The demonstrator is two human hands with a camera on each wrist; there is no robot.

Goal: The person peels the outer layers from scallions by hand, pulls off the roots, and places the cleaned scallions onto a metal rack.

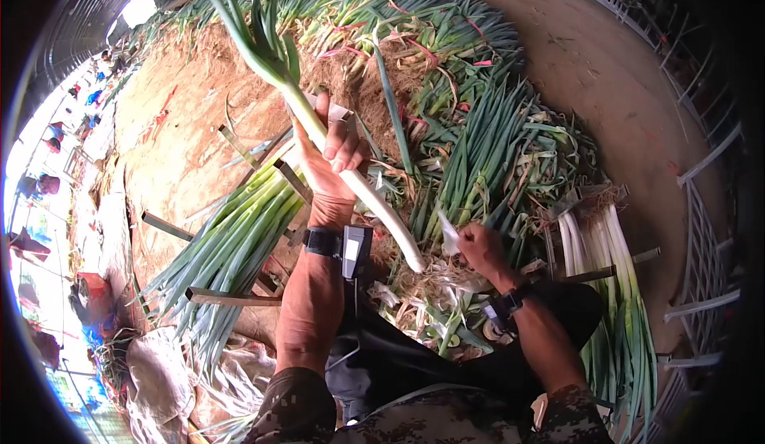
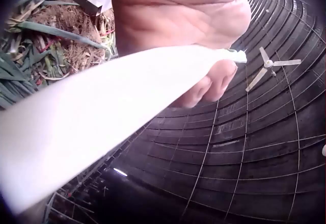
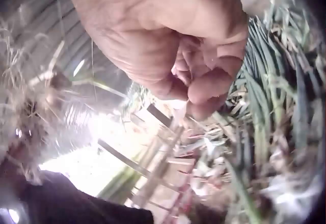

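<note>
My left hand (image 1: 341,151) grips a long green onion (image 1: 374,201) round its white shaft, its green leaves up to the far left and its white end down to the right. That white shaft (image 2: 102,109) fills much of the left wrist view, with fingers (image 2: 219,78) curled round it. Lower right, my right hand (image 1: 480,249) pinches a thin whitish peel (image 1: 449,234) close to the onion's white end. The right wrist view shows thumb and fingertips (image 3: 204,89) pressed together, a pale bit of the peel (image 3: 179,111) below them.
Green onions (image 1: 247,229) lie across a metal-barred rack on the left; more onions (image 1: 617,284) rest on bars at right. Unpeeled onions (image 1: 486,141) are heaped ahead, with bundles (image 1: 446,13) behind. Peel scraps (image 1: 434,304) litter the ground between the legs. A pale sack (image 1: 159,376) lies lower left.
</note>
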